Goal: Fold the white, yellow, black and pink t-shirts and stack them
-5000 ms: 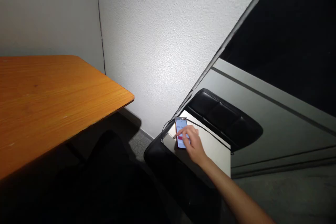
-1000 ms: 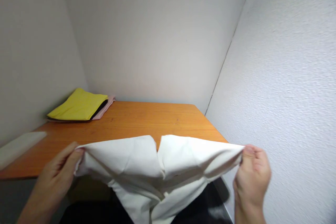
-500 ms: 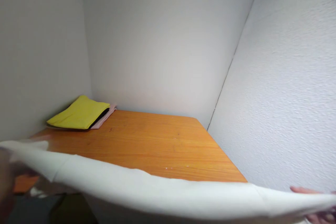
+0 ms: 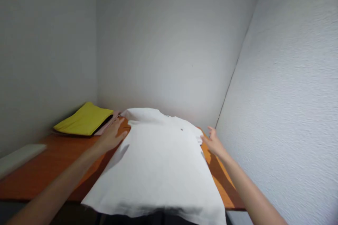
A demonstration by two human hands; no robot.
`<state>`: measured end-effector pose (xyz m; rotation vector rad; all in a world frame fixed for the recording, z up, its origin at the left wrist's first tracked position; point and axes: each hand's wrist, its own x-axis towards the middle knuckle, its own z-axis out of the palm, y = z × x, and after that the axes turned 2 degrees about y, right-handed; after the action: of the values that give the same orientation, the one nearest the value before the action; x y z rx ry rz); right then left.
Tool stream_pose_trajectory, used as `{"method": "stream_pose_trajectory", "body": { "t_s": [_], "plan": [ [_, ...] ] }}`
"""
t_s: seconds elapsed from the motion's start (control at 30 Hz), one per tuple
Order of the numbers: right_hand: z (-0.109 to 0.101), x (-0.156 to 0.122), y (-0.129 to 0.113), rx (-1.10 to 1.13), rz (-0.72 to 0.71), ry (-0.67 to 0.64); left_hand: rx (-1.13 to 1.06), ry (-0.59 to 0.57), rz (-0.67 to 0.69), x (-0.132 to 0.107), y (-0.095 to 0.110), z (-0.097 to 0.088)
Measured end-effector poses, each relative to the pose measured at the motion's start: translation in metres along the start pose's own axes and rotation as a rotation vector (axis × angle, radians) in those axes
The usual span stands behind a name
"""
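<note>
A white T-shirt (image 4: 163, 161) lies spread over the wooden table (image 4: 66, 154), its shoulders and sleeves toward the back wall and its hem hanging over the front edge. My left hand (image 4: 112, 135) is open at the shirt's left side, fingers apart, close to the left sleeve. At the right sleeve, my right hand (image 4: 214, 142) is open too, with its thumb side near or touching the cloth; I cannot tell which. A small dark mark shows on the upper right of the shirt's chest.
Folded cloths lie in the back left corner: a yellow one (image 4: 84, 119) on top, dark and pink (image 4: 107, 126) layers under it. A white flat-topped block or ledge (image 4: 22, 158) is at the left edge. Walls (image 4: 158, 42) close in the back and both sides.
The white cloth, earlier stretched between both hands above the table's front, now lies spread on the table. Both hands have let go and moved forward and inward to its sides.
</note>
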<state>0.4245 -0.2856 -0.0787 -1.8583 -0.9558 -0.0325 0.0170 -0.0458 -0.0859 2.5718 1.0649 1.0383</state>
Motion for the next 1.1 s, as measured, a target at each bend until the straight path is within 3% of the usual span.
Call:
{"method": "stream_pose_trajectory", "body": {
  "t_s": [0.1,0.17,0.23,0.33,0.4,0.5,0.6,0.67,0.77,0.83,1.0,1.1],
  "plan": [
    [0.035,-0.046,0.029,-0.385,-0.165,-0.277,0.099,-0.341,0.021,-0.044,-0.015,0.040],
    [0.046,-0.073,0.042,-0.561,-0.159,-0.430,0.136,-0.472,0.037,-0.068,-0.020,0.049],
    [0.047,-0.093,0.048,-0.654,-0.145,-0.539,0.183,-0.482,0.026,-0.085,-0.017,0.046],
    [0.042,-0.101,0.046,-0.673,-0.172,-0.619,0.301,-0.376,0.020,-0.090,-0.004,0.032],
    [0.041,-0.096,0.040,-0.667,-0.205,-0.648,0.377,-0.316,0.042,-0.080,0.006,0.030],
    [0.046,-0.081,0.030,-0.709,-0.219,-0.615,0.365,-0.274,0.084,-0.049,0.008,0.043],
    [0.052,-0.074,0.029,-0.776,-0.230,-0.503,0.342,-0.291,0.042,-0.015,-0.011,0.067],
    [0.054,-0.078,0.035,-0.803,-0.203,-0.492,0.392,-0.326,-0.098,0.000,-0.030,0.080],
    [0.051,-0.085,0.039,-0.857,-0.161,-0.473,0.423,-0.368,-0.285,0.012,-0.053,0.092],
    [0.049,-0.080,0.036,-0.897,-0.183,-0.400,0.400,-0.330,-0.271,0.016,-0.058,0.093],
    [0.049,-0.020,0.022,-0.864,-0.202,-0.182,0.331,-0.150,-0.191,0.043,-0.056,0.086],
    [0.058,0.014,0.035,-0.800,-0.196,-0.284,0.268,-0.141,-0.229,0.063,-0.063,0.086]
  ]
}}
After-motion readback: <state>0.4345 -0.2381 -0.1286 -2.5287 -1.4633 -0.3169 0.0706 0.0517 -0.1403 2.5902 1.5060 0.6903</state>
